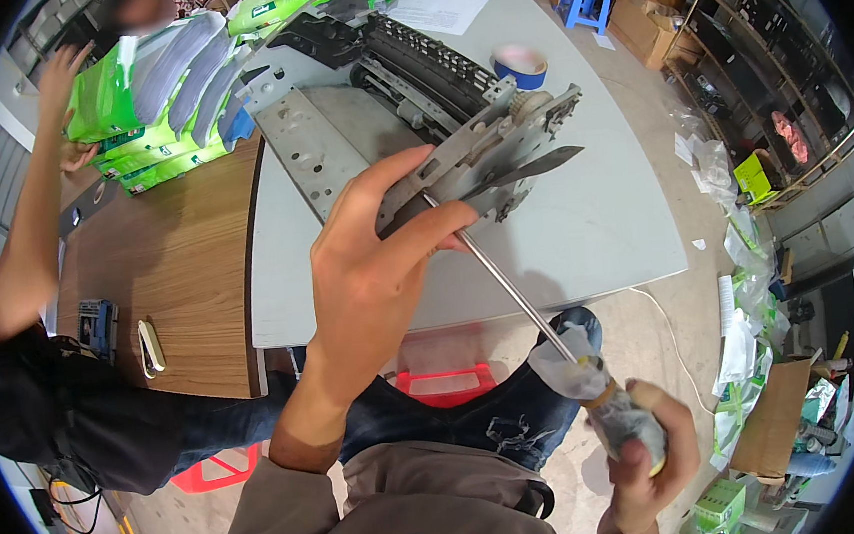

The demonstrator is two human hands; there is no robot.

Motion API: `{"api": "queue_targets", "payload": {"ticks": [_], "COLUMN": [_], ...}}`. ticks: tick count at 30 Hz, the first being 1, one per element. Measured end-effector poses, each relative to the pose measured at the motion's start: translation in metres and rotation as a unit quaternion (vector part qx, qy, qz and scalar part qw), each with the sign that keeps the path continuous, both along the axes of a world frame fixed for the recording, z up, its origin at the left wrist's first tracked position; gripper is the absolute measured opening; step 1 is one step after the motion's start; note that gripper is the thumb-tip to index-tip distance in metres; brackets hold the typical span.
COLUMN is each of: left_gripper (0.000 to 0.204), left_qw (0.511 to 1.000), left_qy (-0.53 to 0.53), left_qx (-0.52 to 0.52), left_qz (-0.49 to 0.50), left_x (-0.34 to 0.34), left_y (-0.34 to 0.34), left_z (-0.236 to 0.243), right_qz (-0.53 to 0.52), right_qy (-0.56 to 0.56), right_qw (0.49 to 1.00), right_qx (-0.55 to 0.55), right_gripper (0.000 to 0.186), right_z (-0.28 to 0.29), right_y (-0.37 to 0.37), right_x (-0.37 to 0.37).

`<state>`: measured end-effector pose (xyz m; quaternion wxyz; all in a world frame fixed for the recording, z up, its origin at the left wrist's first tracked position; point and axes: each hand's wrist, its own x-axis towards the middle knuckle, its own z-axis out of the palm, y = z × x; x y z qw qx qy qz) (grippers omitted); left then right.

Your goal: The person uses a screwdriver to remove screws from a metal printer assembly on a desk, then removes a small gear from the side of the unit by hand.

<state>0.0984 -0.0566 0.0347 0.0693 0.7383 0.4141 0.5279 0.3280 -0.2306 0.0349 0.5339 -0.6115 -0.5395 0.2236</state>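
Screwdriver slanting over the near edge of the table, shaft tip up at the end of a metal frame, handle low and to the right. We note the right hand closed round that handle, thumb and fingers clamped on its cloudy plastic wrap (bunched into a loose collar where the shaft begins). Left hand at the frame's near end: forefinger stretched along the metal, thumb lying across the shaft, the two spread apart. We cannot tell how tightly the fingers underneath grip.

Frame rests on a pale grey table, tilted away from us, with a long black ribbed assembly along its far side. A dark pointed strip juts right from the end plate. Just beyond we log a blue-edged roll of tape and a white sheet.

To our left, a wood-grain table bears stacked green packages; a co-worker's raised hand shows beside them, and a cream stapler-like object lies nearer us. Past the table's right side, we see a shelving rack against the wall.
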Motion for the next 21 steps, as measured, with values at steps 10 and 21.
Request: {"api": "queue_targets", "payload": {"ticks": [10,21], "left_gripper": [0.040,0.025], "left_qw": [0.999,1.000], "left_qy": [0.016,-0.022], "left_qx": [0.024,-0.004], "left_qz": [0.020,-0.013], "left_x": [0.000,-0.003], "left_y": [0.002,0.003], "left_z": [0.013,0.000], "right_qz": [0.107,-0.150], "right_qy": [-0.312,0.030], "right_qw": [0.927,0.987], "right_qx": [0.177,0.038], "right_gripper": [0.028,0.100], "right_z": [0.019,-0.012], "right_y": [0.011,0.010], "right_x": [0.012,-0.002]}}
